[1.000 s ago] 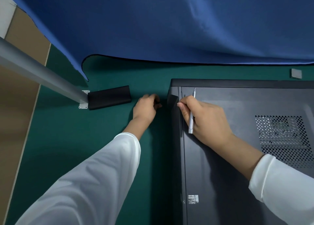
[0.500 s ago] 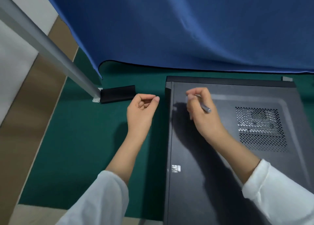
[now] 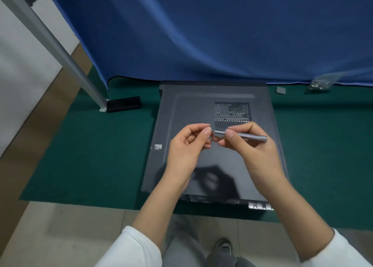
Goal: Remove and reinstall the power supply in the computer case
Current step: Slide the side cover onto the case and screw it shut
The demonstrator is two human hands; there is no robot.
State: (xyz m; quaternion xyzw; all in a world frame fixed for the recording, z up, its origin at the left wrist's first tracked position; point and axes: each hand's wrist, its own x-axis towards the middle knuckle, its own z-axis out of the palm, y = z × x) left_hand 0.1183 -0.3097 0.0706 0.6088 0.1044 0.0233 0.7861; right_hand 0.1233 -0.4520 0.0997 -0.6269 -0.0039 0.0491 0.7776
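Here the computer case lies flat on the green mat, side panel still on, vent grille toward the far right. Above its middle the right hand grips a slim grey screwdriver, fingers curled round the shaft; the left hand pinches at the tip, whether on a screw cannot be told. Judged step: freeing a screw from the bit. Done well, the left fingers keep a firm pinch and set the screw aside on the mat, well apart from the case.
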